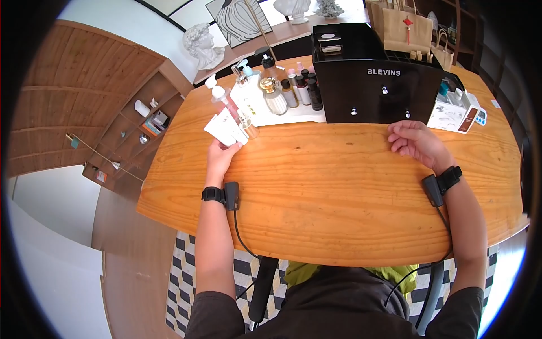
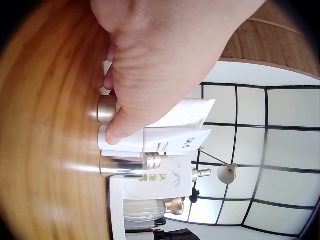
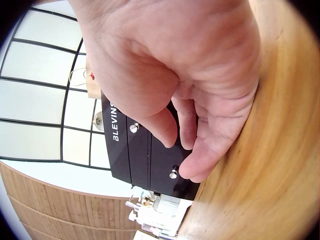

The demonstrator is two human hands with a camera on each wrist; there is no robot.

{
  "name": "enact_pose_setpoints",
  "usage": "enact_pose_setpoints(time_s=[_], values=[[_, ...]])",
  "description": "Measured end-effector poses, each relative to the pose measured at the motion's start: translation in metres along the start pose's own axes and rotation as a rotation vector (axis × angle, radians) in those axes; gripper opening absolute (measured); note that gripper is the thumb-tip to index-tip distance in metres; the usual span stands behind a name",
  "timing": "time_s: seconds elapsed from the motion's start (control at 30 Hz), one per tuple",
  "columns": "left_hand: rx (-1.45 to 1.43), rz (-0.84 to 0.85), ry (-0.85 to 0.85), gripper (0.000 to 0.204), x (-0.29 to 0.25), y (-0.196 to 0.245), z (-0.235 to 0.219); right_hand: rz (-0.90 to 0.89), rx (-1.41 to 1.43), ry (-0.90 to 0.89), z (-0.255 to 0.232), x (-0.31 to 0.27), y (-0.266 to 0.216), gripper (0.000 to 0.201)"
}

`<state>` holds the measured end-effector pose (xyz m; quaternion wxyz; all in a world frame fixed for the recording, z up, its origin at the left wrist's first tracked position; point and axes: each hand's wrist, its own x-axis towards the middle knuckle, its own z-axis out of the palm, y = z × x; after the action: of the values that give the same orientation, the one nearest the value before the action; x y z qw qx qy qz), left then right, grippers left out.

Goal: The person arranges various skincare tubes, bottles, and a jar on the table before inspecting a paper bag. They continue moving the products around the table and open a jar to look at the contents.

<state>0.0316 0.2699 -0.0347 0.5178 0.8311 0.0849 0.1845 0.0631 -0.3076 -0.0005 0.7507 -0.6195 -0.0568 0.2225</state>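
Note:
At the left end of the bottle row, my left hand (image 1: 220, 157) grips white squeeze tubes (image 1: 226, 130) standing on their caps. In the left wrist view the thumb lies against the white cap of an SK-II tube (image 2: 176, 139); a second white tube (image 2: 187, 111) with a beige cap stands behind it, partly hidden by the hand. A silver-and-gold bottle (image 2: 125, 165) is right beside them. My right hand (image 1: 419, 144) holds nothing, its fingers loosely curled low over the wooden table (image 1: 316, 192), in front of the black BLEVINS drawer box (image 1: 367, 93).
A white tray (image 1: 293, 118) bears several bottles, among them a ribbed bottle (image 1: 275, 101) with a gold cap. Behind the tubes stands a pink pump bottle (image 1: 221, 95). White boxes (image 1: 451, 113) are right of the drawer box, paper bags (image 1: 406, 31) behind it.

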Motion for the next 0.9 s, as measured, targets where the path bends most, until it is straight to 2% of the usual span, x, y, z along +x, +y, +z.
enact_pose_setpoints(time_s=[0.17,0.27,0.33,0.43,0.57,0.63,0.67,0.73,0.77,0.83,0.9], values=[[-0.048,0.026,0.01,0.054,-0.01,0.019,0.001,-0.011,0.013,-0.01,0.0,-0.001,0.0,0.019],[-0.203,0.109,0.037,0.052,-0.017,0.028,0.0,-0.018,0.012,-0.012,-0.001,-0.001,0.001,0.019],[-0.081,0.124,0.177,0.062,-0.013,0.022,-0.005,-0.013,0.001,-0.001,-0.001,-0.002,0.001,0.019],[-0.053,0.075,0.238,0.073,-0.008,0.015,-0.011,-0.009,-0.007,0.002,-0.001,-0.002,0.001,0.02],[-0.083,0.07,0.316,0.076,0.0,0.011,-0.02,-0.01,-0.018,0.007,-0.001,-0.002,0.001,0.021],[-0.139,0.085,0.457,0.063,0.0,0.006,-0.023,-0.004,-0.026,0.018,0.001,-0.003,-0.001,0.021],[-0.142,0.087,0.459,0.063,0.002,0.002,-0.025,-0.007,-0.03,0.018,0.001,-0.003,-0.001,0.021],[-0.203,0.109,0.572,0.041,0.003,-0.003,-0.027,0.003,-0.024,0.017,0.001,-0.002,0.0,0.021],[-0.205,0.109,0.576,0.041,0.003,-0.003,-0.028,0.002,-0.027,0.014,0.001,-0.002,0.0,0.021],[-0.291,0.088,0.619,0.023,0.0,0.0,-0.028,0.0,-0.022,0.011,0.001,-0.001,0.0,0.02],[-0.29,0.086,0.643,0.021,-0.004,0.008,-0.026,0.003,-0.024,0.011,0.001,-0.002,0.0,0.02]])
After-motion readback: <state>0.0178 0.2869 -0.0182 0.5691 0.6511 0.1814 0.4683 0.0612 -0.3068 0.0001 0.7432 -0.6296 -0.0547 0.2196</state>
